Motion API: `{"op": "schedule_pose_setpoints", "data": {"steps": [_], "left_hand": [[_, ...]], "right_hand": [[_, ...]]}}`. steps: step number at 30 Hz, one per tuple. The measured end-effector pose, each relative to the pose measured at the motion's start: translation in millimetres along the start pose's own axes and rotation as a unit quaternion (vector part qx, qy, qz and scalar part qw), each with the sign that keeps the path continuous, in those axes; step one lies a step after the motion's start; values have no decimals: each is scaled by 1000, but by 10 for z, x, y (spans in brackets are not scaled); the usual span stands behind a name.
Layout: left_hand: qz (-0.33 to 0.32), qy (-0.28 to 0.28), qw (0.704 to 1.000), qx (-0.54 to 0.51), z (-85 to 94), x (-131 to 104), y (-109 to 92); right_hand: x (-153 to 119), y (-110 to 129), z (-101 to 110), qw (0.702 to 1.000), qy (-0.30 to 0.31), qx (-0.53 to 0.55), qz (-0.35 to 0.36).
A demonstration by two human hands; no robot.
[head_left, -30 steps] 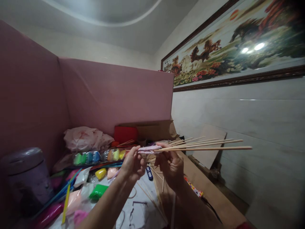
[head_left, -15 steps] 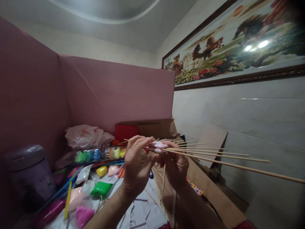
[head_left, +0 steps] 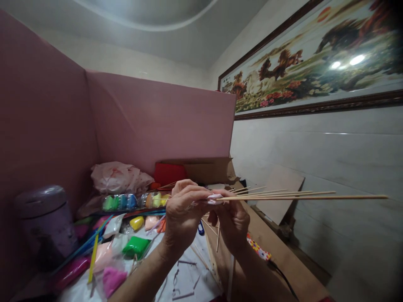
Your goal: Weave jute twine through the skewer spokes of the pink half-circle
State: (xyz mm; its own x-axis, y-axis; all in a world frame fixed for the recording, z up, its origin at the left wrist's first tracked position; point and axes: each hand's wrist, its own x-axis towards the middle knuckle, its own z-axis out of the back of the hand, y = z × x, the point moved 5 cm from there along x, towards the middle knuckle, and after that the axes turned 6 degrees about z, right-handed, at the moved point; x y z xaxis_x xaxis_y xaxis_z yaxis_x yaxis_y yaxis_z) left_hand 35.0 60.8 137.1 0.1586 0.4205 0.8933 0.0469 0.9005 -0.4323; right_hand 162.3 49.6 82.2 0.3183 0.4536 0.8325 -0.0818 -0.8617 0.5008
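Left hand [head_left: 182,214], right hand [head_left: 233,218] pinch soft pale-lilac wad [head_left: 214,199] — seemingly to steady it | slim tan wooden sticks [head_left: 299,197] jut rightward of both

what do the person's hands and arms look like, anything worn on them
The left hand and right hand are ungloved, with no ring or watch visible. The forearms look bare; a red patch at the lower edge may be a sleeve.

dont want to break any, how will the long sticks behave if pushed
The sticks are probably stiff: they jut out straight, without clear sag. Being thin, they're likely light for their length and could snap. Their far ends look unsupported, so they might swing.
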Motion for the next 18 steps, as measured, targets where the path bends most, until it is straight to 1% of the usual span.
{"op": "schedule_pose_setpoints", "data": {"steps": [10,15,18], "left_hand": [[24,-17,1000,-3,19,-2,31],[35,8,999,-16,0,16,41],[11,15,1000,-8,17,34,18]], "right_hand": [[-2,-9,5,999,8,-35,-6],[56,65,20,997,21,-79,16],[67,94,28,993,24,-111,24]]}}
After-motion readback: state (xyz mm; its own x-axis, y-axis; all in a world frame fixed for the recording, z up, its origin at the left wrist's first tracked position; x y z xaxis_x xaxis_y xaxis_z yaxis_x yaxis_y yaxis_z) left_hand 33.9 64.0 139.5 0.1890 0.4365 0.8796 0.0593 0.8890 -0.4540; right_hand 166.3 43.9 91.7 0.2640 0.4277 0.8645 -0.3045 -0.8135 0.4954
